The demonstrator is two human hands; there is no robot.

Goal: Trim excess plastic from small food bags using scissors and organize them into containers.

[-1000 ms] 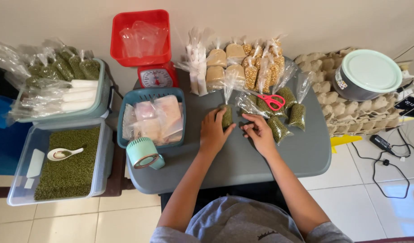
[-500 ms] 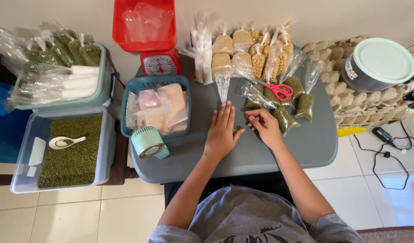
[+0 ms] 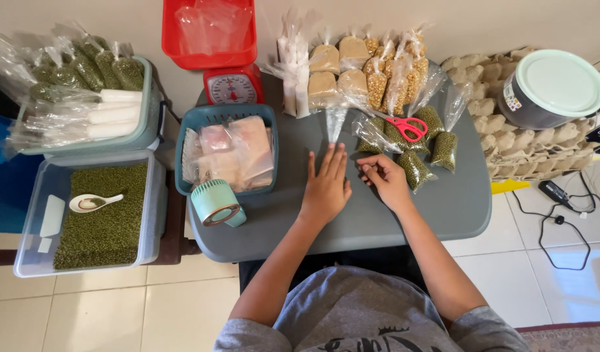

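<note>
My left hand point(image 3: 326, 188) lies flat and open on the grey table point(image 3: 443, 208), its fingertips just below an empty clear plastic bag point(image 3: 336, 122). My right hand point(image 3: 386, 180) rests beside it with the fingers curled and thumb and forefinger pinched; I see nothing in them. Its knuckles sit against a small bag of green beans point(image 3: 415, 171), one of several such bags lying under red-handled scissors point(image 3: 407, 127).
A blue basket point(image 3: 225, 116) of plastic packets and a mint-green round device point(image 3: 215, 203) stand left of my hands. Behind are a red scale point(image 3: 231, 88), a red tub point(image 3: 209, 58) and bags of grain. A clear bin of green beans point(image 3: 104, 225) sits at left. Egg trays point(image 3: 509, 146) and a lidded pot point(image 3: 551, 88) sit at right.
Both hands were closed on a small bag of green beans a second ago. The bag has been let go, the left hand has flattened on the table, and the view has shifted a little.
</note>
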